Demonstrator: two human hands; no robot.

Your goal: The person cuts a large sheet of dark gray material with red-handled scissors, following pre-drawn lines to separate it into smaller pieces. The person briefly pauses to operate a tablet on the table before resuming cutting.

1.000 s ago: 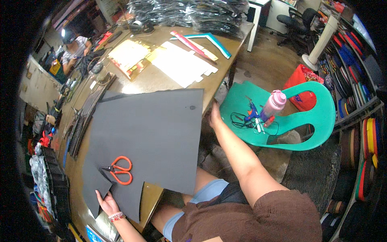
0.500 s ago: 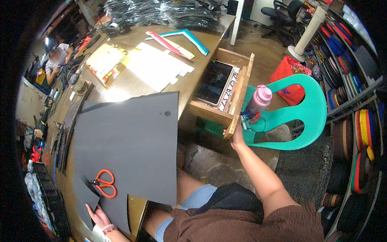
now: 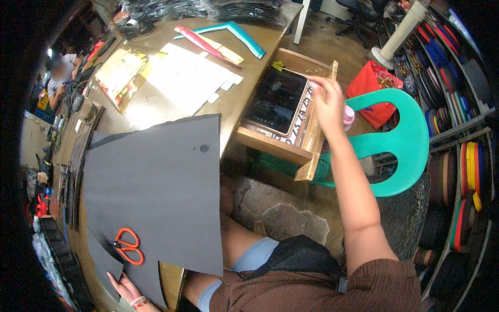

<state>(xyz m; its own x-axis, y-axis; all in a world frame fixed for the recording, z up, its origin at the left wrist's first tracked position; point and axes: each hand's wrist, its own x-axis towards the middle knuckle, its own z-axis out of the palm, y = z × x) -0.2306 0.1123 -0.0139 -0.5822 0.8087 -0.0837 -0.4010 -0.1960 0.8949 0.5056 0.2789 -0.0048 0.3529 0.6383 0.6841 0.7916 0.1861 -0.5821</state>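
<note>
A large dark grey sheet [image 3: 156, 192] covers the near part of the table, with a small round hole near its upper right. Orange-handled scissors [image 3: 129, 246] lie on it, their blades at a cut flap. My left hand [image 3: 123, 287] grips the edge of that flap at the lower left. Over the front of a pulled-out wooden drawer [image 3: 278, 145], my right hand [image 3: 330, 101] is raised with its fingers stretched out, holding nothing. Inside the drawer lies a tablet [image 3: 278, 101] with a dark screen, on top of a printed sheet. A small yellow item [image 3: 278, 66] sits in the drawer's far corner.
A green plastic chair [image 3: 410, 151] stands right of the drawer, a pink bottle [image 3: 348, 117] partly hidden behind my wrist. Pale paper pieces [image 3: 182, 78] and coloured strips [image 3: 236, 36] lie farther back. Shelves of webbing rolls [image 3: 470, 166] line the right. Another person [image 3: 60, 78] sits far left.
My right hand has left the drawer front's near end and risen over its far part. The drawer stands farther open, showing the yellow item. My left hand stays on the flap.
</note>
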